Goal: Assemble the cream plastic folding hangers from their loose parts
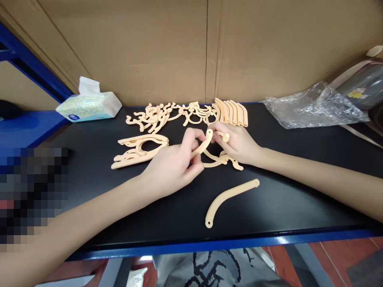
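Over the middle of the black table, my left hand (176, 165) grips a cream plastic hanger arm (207, 140), its holed end pointing up between the two hands. Close against that end, my right hand (241, 144) pinches a small cream hanger hook piece (225, 137) with a round knob; part of it is hidden by the fingers. Below both hands lie more curved cream pieces (216, 162), partly covered. Nearer the front edge rests a single curved hanger arm (229, 196) with a hole at its lower end.
Folded hanger assemblies (140, 150) lie left of my hands. Behind are a pile of loose hooks (152, 116) and a row of stacked arms (231, 112). A tissue box (89, 104) stands back left, a clear plastic bag (314, 107) back right. Cardboard (167, 52) walls the rear.
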### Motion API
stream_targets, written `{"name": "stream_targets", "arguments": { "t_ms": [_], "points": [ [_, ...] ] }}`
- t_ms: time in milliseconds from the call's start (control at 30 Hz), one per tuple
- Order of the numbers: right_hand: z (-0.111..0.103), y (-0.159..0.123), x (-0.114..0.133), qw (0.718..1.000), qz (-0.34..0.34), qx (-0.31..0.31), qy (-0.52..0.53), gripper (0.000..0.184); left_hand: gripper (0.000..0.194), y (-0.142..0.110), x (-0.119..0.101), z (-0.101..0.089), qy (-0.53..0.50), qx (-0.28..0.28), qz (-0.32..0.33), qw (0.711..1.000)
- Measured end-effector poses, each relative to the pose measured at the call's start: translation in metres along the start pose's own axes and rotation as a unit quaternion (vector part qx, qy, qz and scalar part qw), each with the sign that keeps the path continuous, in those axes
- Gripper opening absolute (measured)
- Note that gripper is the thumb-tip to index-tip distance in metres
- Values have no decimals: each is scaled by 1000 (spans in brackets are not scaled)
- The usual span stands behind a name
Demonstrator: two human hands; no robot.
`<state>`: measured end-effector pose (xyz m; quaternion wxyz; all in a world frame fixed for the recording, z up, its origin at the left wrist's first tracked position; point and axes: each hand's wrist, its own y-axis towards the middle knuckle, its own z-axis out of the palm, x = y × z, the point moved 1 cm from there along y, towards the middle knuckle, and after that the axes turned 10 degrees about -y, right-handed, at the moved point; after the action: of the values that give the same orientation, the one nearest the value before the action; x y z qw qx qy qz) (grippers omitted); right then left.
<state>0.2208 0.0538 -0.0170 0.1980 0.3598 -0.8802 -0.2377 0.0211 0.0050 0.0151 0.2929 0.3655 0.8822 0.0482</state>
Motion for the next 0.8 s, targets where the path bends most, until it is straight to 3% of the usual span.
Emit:
{"name": "stream_targets", "arguments": {
  "t_ms": [167, 333, 467, 800],
  "points": [
    [0, 0, 0, 1000, -9, -1, 3, 28, 19, 1, 5, 5, 78, 14, 20, 997],
    [0, -3, 0, 998, -55, -26, 11, 16, 31, 2, 13, 9, 114, 30, 48, 992],
    [-1, -5, 0, 997, -53, -52, 2, 11, 32, 2, 14, 7, 126, 8, 60, 990],
    [-1, -4, 0, 997, -61, -48, 3, 17, 30, 1, 13, 5, 140, -13, 105, 984]
  ]
}}
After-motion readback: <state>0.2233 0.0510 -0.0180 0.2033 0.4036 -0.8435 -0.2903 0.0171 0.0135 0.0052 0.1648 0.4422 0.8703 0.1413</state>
